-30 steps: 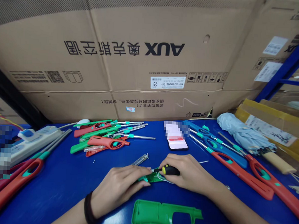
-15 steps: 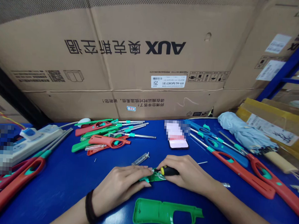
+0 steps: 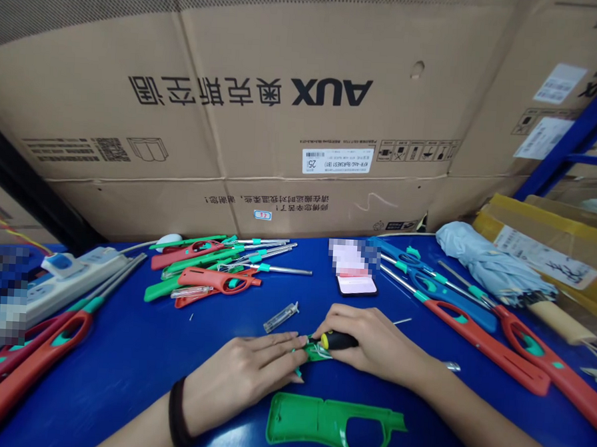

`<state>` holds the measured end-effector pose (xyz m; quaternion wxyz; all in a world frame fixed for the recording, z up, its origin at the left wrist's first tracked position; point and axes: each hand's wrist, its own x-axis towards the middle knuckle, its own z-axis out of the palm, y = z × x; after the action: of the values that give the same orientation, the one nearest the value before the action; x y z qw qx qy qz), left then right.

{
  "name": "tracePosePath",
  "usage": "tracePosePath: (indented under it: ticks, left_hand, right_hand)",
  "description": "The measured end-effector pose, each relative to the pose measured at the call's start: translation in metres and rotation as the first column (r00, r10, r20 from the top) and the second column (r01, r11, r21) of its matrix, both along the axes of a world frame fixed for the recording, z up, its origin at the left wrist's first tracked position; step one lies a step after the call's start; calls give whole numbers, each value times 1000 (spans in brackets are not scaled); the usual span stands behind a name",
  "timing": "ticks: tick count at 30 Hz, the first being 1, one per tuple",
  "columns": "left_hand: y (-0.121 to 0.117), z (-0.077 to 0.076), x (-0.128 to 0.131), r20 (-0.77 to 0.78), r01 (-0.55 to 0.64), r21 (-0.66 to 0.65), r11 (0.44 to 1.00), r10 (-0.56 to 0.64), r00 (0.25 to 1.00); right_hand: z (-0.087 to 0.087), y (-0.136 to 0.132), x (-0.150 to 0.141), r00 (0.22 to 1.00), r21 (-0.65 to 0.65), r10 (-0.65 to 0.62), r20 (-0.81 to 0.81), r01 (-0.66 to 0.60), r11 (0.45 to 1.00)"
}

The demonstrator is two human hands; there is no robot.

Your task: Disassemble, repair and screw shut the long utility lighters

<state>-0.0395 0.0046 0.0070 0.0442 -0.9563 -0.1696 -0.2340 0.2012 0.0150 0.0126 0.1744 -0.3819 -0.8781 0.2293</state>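
Right hand (image 3: 375,344) closed around a yellow-black screwdriver (image 3: 339,341), tip at a green lighter body (image 3: 316,353) (tip hidden, probably engaged); left hand (image 3: 240,374) pinned it, fingers nearly flat. Green lighter shell half (image 3: 328,422) lay below it.

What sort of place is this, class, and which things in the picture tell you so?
Probably an assembly bench in a storeroom: long-nosed lighters in pieces on a blue table, with stacked AUX cartons behind.

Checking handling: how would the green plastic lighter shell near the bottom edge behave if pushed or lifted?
The green plastic half-shell looks hollow and thin-walled, so probably light and flexible. Lying flat, it seems unlikely to roll, but may slide on the glossy blue tabletop.
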Motion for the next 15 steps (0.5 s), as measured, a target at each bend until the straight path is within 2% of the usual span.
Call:
tracePosePath:
  ticks: [5, 10, 15]
  left_hand:
    - [-2, 1, 0, -54, -9, 18, 1000, 10, 999]
    - [-3, -1, -1, -119, -1, 105, 994, 14, 993]
    - [-3, -4, -5, -54, 6, 125, 992, 0, 999]
  right_hand:
    - [-1, 0, 0, 1000, -6, 5, -6, -5, 1000]
    - [3, 0, 0, 1000, 18, 12, 26, -13, 1000]
    - [11, 0, 9, 995, 188, -45, -86, 61, 980]
